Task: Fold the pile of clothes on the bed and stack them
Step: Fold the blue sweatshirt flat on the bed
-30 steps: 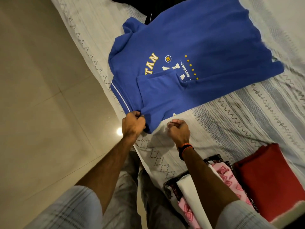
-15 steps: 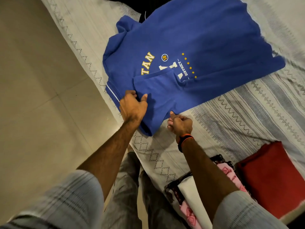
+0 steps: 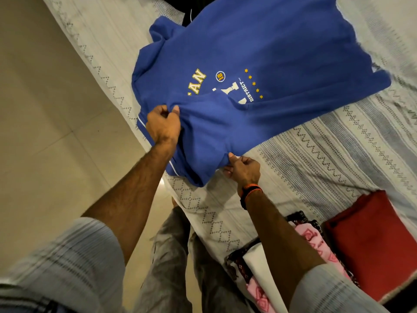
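Observation:
A blue T-shirt (image 3: 259, 53) with yellow and white print lies spread on the patterned bedsheet (image 3: 327, 159). Its near sleeve is folded over the chest and covers part of the print. My left hand (image 3: 163, 125) grips a bunch of the blue cloth at the folded sleeve's left side. At the shirt's near edge, my right hand (image 3: 242, 169) pinches the hem between thumb and fingers. A stack of folded clothes, pink and white (image 3: 316, 242) beside red (image 3: 374, 240), sits at the bed's near right.
A dark garment (image 3: 180, 5) lies at the top edge, partly under the blue shirt. Beige tiled floor (image 3: 45, 132) runs along the bed's left side. My legs in grey trousers (image 3: 171, 267) stand against the bed's edge.
My left hand has carried the shirt's near side up and over the chest, away from me. My right hand followed a little and keeps its pinch on the hem.

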Demonstrator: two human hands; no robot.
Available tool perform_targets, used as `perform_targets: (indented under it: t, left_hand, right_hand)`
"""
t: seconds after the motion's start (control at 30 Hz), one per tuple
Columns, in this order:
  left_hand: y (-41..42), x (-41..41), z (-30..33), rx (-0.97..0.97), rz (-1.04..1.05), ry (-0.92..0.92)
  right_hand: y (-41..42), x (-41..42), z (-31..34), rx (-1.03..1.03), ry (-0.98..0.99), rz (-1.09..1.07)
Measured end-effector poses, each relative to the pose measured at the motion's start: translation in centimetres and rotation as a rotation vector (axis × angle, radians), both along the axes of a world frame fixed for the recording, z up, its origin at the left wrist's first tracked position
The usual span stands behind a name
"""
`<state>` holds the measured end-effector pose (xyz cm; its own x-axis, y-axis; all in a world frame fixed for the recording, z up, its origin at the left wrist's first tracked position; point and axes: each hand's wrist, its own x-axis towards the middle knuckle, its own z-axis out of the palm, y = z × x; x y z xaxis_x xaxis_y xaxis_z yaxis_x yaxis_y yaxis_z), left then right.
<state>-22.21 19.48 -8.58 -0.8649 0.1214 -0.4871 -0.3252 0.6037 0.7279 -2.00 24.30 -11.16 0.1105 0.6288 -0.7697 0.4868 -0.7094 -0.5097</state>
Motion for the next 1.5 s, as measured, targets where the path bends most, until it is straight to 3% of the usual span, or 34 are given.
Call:
perform_targets:
  t: [0.2, 0.3, 0.4, 0.5, 0.67, 0.77, 0.87, 1.07, 1.27, 1.4, 1.5]
  left_hand:
    - [-1.1, -0.9, -0.1, -0.094, -0.069, -0.016]
    - [-1.2, -1.0, 0.4, -0.075, -0.140, -0.098]
    - [-1.2, -0.8, 0.8, -0.049, -0.157, -0.205]
    - [-0.9, -0.6, 0.8, -0.034, -0.128, -0.202]
    - [-1.2, -0.3, 0.4, 0.016, -0.070, -0.178]
    - [-1.6, -1.3, 0.3, 0.021, -0.014, -0.083]
    - [-2.1, -2.3, -0.7, -0.036, -0.076, -0.060]
    - [-2.8, -2.3, -1.1, -0.058, -0.066, -0.099]
    - [-3.0, -1.0, -0.1, 0.010, -0.075, -0.152]
    - [-3.6, -0.4, 0.1, -0.002, -0.167, -0.177]
    - [-4.1, -0.6, -0.4, -0.035, -0.110, -0.153]
  right_hand:
    - [-1.2, -1.2, 2.0, -0.013, 0.064, -0.153]
    - [-3.5, -1.7, 4.0, 0.210, -0.086, 0.060]
    - [-6.2, -1.4, 5.2, 0.455, -0.134, 0.452]
    - [-7.5, -1.0, 4.3, 0.462, -0.156, 0.708]
    - [-7.8, -0.5, 4.1, 0.395, -0.160, 0.722]
    - [-8.9, -0.6, 4.5, 0.567, -0.128, 0.907]
    - [-9.9, -1.6, 4.8, 0.466, -0.211, 1.079]
    - [-10.0, -2.7, 4.3, 0.373, -0.272, 1.116]
    - [-9.1, -1.9, 4.5, 0.241, -0.073, 0.988]
    - [-8.0, -1.0, 4.4, 0.257, -0.069, 1.018]
    - [-7.8, -0.7, 4.4, 0.226, -0.033, 1.038]
